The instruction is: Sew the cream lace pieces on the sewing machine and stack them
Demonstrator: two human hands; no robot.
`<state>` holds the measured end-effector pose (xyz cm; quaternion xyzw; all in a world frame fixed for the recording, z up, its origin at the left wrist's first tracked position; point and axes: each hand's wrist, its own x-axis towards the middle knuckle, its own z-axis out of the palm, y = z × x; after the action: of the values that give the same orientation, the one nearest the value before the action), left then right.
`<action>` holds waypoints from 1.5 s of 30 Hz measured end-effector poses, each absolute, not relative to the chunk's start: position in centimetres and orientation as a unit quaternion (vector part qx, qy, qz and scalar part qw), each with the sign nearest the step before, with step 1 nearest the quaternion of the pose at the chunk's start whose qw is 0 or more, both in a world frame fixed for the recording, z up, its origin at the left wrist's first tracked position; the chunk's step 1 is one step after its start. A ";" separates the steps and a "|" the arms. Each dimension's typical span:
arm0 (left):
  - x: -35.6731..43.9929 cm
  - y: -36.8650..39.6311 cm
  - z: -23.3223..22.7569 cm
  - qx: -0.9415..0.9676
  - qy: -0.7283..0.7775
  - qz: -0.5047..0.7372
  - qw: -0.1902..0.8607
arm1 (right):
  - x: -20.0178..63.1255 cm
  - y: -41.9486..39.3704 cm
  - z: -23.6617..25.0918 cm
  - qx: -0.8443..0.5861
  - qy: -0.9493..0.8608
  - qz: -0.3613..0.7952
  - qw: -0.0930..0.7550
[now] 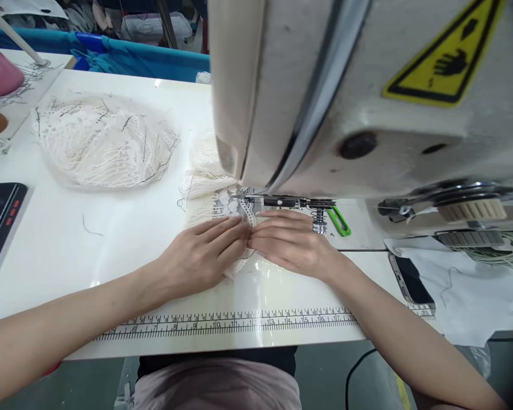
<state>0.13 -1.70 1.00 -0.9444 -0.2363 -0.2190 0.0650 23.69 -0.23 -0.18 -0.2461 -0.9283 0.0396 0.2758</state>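
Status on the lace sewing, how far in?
Done, it seems: a strip of lace trails behind the sewing machine. In hand: left hand and right hand press a lace piece flat by the needle. Left: possibly the lace pile, sewn or not unclear.

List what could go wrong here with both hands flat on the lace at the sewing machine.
1. The right hand and left hand press the lace strip with fingertips just short of the presser foot; a slip forward could likely put a finger under the needle.
2. The loose lace pile and stray threads lie close by and might snag or get drawn in.
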 end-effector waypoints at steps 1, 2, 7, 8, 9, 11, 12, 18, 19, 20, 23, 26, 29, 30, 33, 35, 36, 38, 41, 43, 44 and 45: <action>0.1 -1.7 0.9 -0.945 -0.239 -0.214 0.057 | 23.6 -0.2 -0.2 -0.243 -0.927 0.035 0.283; 0.0 -1.7 0.8 -0.946 -0.241 -0.210 0.053 | 23.5 -0.1 -0.1 -0.238 -0.926 0.029 0.292; -0.1 -1.7 0.9 -0.946 -0.242 -0.212 0.048 | 23.2 0.0 0.1 -0.224 -0.922 0.012 0.316; -0.1 -1.6 1.0 -0.946 -0.243 -0.210 0.049 | 23.2 0.0 0.1 -0.227 -0.924 0.013 0.307; -0.1 -1.6 1.0 -0.946 -0.244 -0.209 0.049 | 23.3 0.0 0.1 -0.231 -0.927 0.013 0.296; 0.0 -1.6 0.9 -0.946 -0.246 -0.206 0.051 | 23.4 0.0 0.1 -0.237 -0.932 0.012 0.275; 0.0 -1.6 0.9 -0.946 -0.248 -0.204 0.050 | 23.4 0.0 0.1 -0.239 -0.933 0.011 0.269; 0.3 -1.6 0.9 -0.944 -0.244 -0.218 0.052 | 23.8 0.1 -0.4 -0.249 -0.930 0.014 0.270; 0.3 -1.6 0.9 -0.943 -0.243 -0.222 0.052 | 23.9 0.1 -0.5 -0.250 -0.930 0.015 0.269; 0.3 -1.5 0.9 -0.942 -0.243 -0.225 0.050 | 23.9 0.1 -0.6 -0.252 -0.929 0.016 0.269; 0.4 -1.5 0.8 -0.942 -0.244 -0.227 0.036 | 24.1 0.2 -0.6 -0.258 -0.928 0.015 0.270; 0.6 -1.5 0.6 -0.942 -0.244 -0.231 0.027 | 24.2 0.4 -0.4 -0.260 -0.927 0.008 0.271; 0.7 -1.5 0.5 -0.940 -0.246 -0.235 0.023 | 24.2 0.6 -0.2 -0.260 -0.925 -0.003 0.276; 0.7 -1.4 0.4 -0.939 -0.248 -0.236 0.023 | 24.2 0.6 -0.2 -0.262 -0.925 -0.003 0.275; 0.7 -1.3 0.4 -0.939 -0.251 -0.236 0.023 | 24.3 0.6 -0.2 -0.283 -0.922 0.011 0.266; 0.7 -1.3 0.4 -0.938 -0.252 -0.235 0.024 | 24.4 0.6 -0.2 -0.299 -0.918 0.024 0.259; 0.7 -1.2 0.4 -0.938 -0.252 -0.235 0.027 | 24.4 0.6 -0.2 -0.303 -0.917 0.028 0.257; 0.7 -1.2 0.4 -0.938 -0.253 -0.236 0.035 | 24.4 0.6 -0.1 -0.301 -0.918 0.034 0.255; 0.6 -1.2 0.4 -0.938 -0.245 -0.239 0.045 | 24.2 0.7 0.1 -0.287 -0.921 0.036 0.260; 0.6 -1.3 0.4 -0.940 -0.240 -0.239 0.048 | 24.1 0.7 0.2 -0.276 -0.922 0.032 0.269; 0.5 -1.3 0.4 -0.940 -0.240 -0.238 0.049 | 24.0 0.6 0.2 -0.269 -0.923 0.026 0.274; 0.4 -1.3 0.4 -0.940 -0.243 -0.236 0.050 | 23.9 0.5 0.2 -0.264 -0.924 0.019 0.277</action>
<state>0.45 -1.30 0.39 -0.9396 -0.2429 -0.2359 0.0505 23.89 0.55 0.19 -0.2639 -0.9237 0.0186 0.2769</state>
